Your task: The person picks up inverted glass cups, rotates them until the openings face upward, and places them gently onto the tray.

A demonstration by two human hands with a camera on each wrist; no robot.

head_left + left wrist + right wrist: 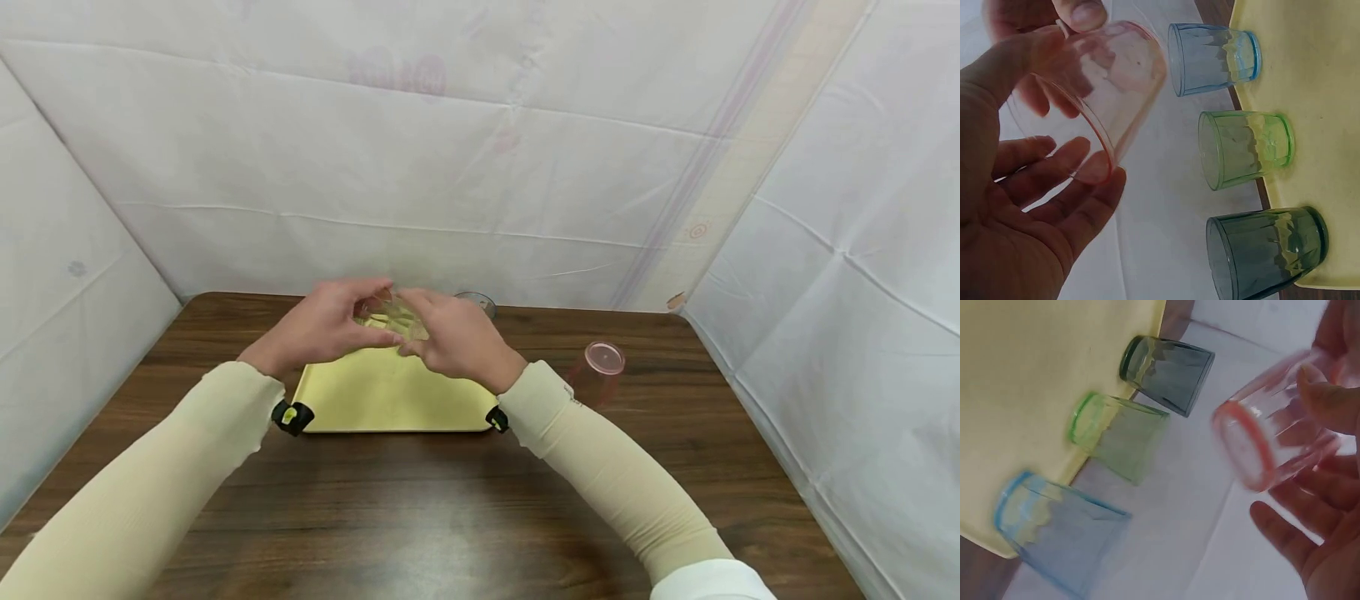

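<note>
Above the far edge of the yellow tray [390,400], both hands meet around a clear pink cup [1094,94]: the left hand [318,327] holds it with the fingers curled under its rim and the thumb on its side, and the right hand [457,337] grips it from the other side. On the tray behind it stand three cups in a row, a blue cup [1213,59], a green cup [1244,149] and a dark grey cup [1266,250], all upright. Another pink cup [597,372] stands on the brown table [450,517] to the right of the tray, apart from it
</note>
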